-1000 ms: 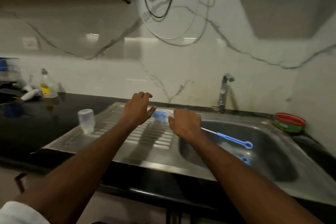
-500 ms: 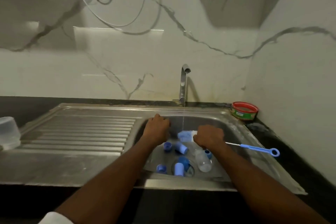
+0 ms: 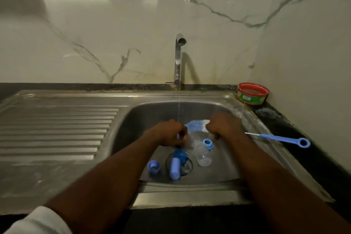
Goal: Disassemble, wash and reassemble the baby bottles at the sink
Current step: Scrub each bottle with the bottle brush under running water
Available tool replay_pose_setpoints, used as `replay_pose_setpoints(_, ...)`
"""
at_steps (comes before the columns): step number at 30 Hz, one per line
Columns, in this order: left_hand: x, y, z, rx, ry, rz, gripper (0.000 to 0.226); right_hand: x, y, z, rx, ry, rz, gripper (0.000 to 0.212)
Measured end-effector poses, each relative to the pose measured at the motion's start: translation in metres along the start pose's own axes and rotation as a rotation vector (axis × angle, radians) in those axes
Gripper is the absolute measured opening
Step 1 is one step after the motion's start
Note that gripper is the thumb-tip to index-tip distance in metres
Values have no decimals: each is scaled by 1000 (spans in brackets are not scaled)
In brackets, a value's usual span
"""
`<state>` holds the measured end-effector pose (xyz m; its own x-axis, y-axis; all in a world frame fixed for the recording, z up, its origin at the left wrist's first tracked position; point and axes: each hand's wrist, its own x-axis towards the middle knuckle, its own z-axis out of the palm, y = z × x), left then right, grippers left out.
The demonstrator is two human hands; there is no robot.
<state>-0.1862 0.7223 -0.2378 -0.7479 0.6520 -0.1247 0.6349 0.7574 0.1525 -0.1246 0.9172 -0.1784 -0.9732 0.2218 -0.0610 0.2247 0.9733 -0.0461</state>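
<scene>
My right hand [image 3: 224, 126] grips the blue bottle brush [image 3: 281, 138] near its bristles [image 3: 197, 124], which point left under the thin stream from the tap [image 3: 178, 59]. My left hand [image 3: 168, 135] is curled round a small blue bottle part [image 3: 178, 136], mostly hidden by the fingers. Below the hands, in the sink basin [image 3: 152, 112], lie a clear bottle [image 3: 203, 156], a blue ring [image 3: 208, 143], a blue cap [image 3: 153, 166] and a blue cylinder [image 3: 174, 170] over the drain.
The ribbed steel drainboard [image 3: 57, 131] lies to the left of the basin. A red-rimmed green tub [image 3: 252, 94] stands at the back right corner on the dark counter. The marble wall closes in on the right.
The view swung from the drainboard to the basin. Both hands moved into the basin under the running tap, the brush staying in my right hand; my left hand closed on a small blue part.
</scene>
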Motion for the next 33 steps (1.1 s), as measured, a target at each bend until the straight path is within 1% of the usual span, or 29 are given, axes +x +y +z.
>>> replay_pose_setpoints(1, 1, 2, 2, 12, 1, 75, 22, -2, 1, -2, -14, 21, 18, 25)
replay_pose_setpoints(3, 2, 9, 7, 71, -29, 211, 39, -5, 1, -3, -27, 56, 51, 31)
replay_pose_setpoints(6, 8, 15, 10, 105, -32, 326, 61, -5, 0, -4, 7, 93, 66, 36)
replay_pose_setpoints(9, 9, 14, 10, 167, -4, 345, 69, -8, -1, -5, 27, 91, 78, 38)
replay_pose_setpoints(13, 5, 19, 14, 209, -123, 292, 75, -14, -1, -6, 32, 63, 87, 33)
replay_pose_setpoints(15, 6, 26, 17, 249, -137, 312, 80, -14, 0, -7, 14, 43, 78, 31)
replay_pose_setpoints(17, 6, 36, 19, 327, -156, 366, 83, -15, 0, -8, 21, 51, 78, 29)
replay_pose_setpoints(19, 6, 47, 21, 406, -179, 397, 84, -14, -2, -9, 30, 60, 76, 25)
replay_pose_setpoints(22, 8, 57, 22, 538, -102, 415, 84, -10, -5, -6, 27, 58, 69, 20)
replay_pose_setpoints(26, 12, 56, 29, 716, -65, 411, 82, -8, -6, -4, 7, 76, 65, 24)
replay_pose_setpoints(30, 20, 55, 33, 692, 11, 446, 70, -7, -8, -5, 2, 72, 66, 28)
replay_pose_setpoints(31, 22, 55, 33, 639, 24, 429, 69, -7, -7, -5, 9, 75, 71, 28)
replay_pose_setpoints(33, 22, 53, 31, 457, 51, 337, 69, -5, -7, -3, 20, 105, 77, 29)
